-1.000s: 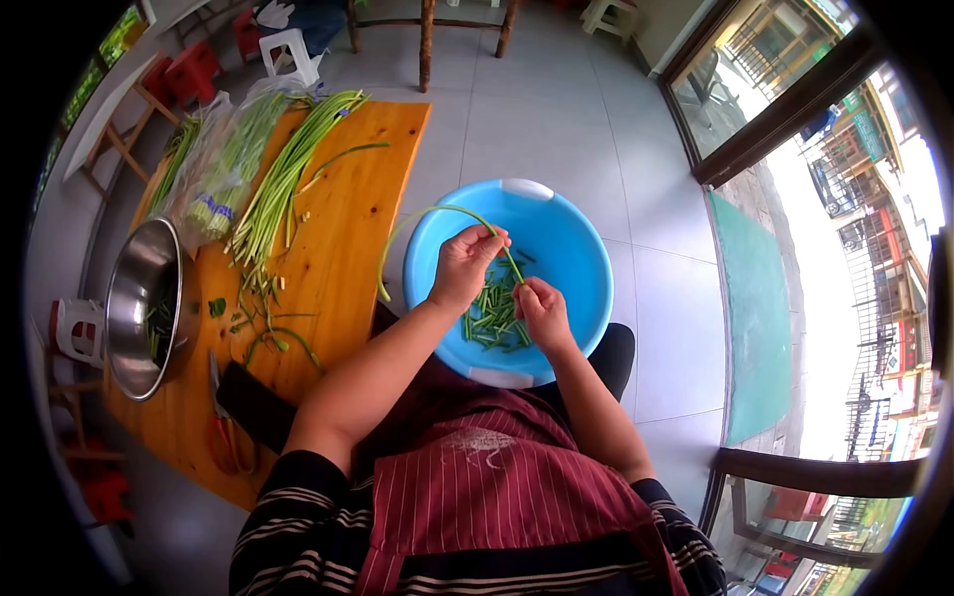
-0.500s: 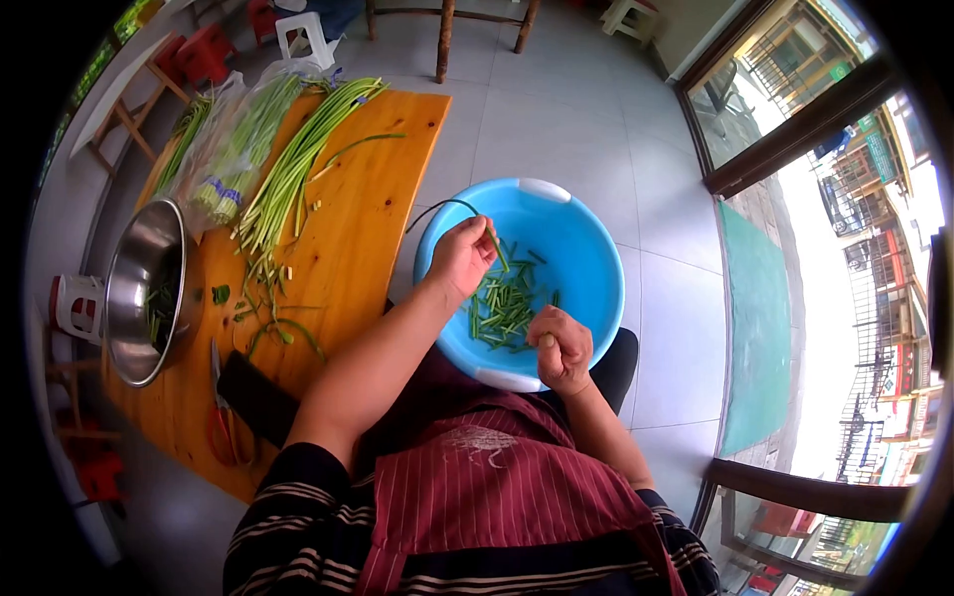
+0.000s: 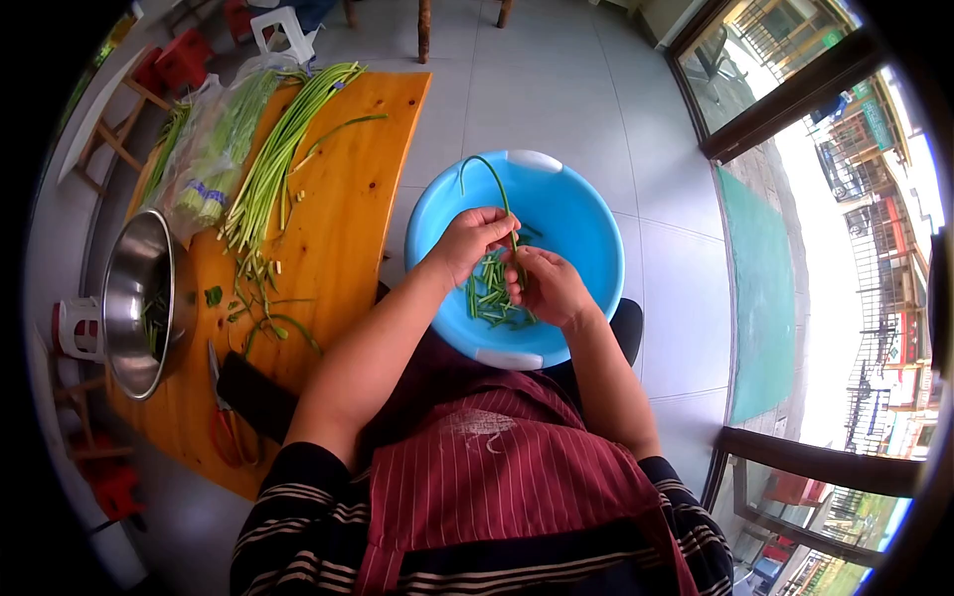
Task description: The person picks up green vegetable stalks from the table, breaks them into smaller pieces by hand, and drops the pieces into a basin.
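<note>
Above a blue plastic basin point(image 3: 581, 219), my left hand point(image 3: 471, 245) pinches a long green garlic scape point(image 3: 495, 177), whose thin end arches up and bends over to the left. My right hand point(image 3: 549, 285) has its fingers closed on the lower part of the same scape, just below the left hand. Short cut pieces of garlic scape point(image 3: 487, 301) lie in the bottom of the basin, partly hidden by the hands. A bunch of long garlic scapes point(image 3: 268, 164) rests on the wooden table point(image 3: 363, 159) to the left.
On the table are a steel bowl point(image 3: 139, 343) with greens inside, red-handled scissors point(image 3: 227, 432), a black object point(image 3: 255, 397), bagged greens point(image 3: 234, 129) and loose trimmings point(image 3: 263, 313). Stools point(image 3: 288, 35) stand beyond. A glass door point(image 3: 765, 60) is at right.
My right hand has risen from the basin's near side to meet my left hand and now grips the scape too. The scape has swung from pointing left to standing upright.
</note>
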Action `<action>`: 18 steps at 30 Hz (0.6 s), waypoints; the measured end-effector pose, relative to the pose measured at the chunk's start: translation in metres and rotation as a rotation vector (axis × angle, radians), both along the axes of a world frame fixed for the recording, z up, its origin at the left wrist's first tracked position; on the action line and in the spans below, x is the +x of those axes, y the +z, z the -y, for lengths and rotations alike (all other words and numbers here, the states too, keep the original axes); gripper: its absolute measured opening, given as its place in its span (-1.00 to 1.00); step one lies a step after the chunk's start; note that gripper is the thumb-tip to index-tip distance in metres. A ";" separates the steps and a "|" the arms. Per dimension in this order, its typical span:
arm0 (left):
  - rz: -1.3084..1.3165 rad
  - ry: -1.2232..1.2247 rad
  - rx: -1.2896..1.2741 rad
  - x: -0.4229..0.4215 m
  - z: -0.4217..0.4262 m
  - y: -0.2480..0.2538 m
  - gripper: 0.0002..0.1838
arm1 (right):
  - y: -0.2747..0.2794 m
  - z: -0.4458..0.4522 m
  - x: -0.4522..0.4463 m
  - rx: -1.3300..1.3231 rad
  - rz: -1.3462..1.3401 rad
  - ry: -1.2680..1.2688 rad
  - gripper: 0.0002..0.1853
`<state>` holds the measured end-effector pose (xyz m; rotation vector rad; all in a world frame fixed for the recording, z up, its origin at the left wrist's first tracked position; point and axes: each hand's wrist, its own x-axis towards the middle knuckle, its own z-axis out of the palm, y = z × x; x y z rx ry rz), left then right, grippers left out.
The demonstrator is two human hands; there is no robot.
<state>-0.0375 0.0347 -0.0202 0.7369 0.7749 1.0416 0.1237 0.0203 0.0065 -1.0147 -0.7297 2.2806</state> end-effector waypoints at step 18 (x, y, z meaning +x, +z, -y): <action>-0.907 0.237 0.989 0.026 0.017 0.014 -0.91 | -0.036 -0.013 -0.004 0.239 0.175 -0.188 -0.83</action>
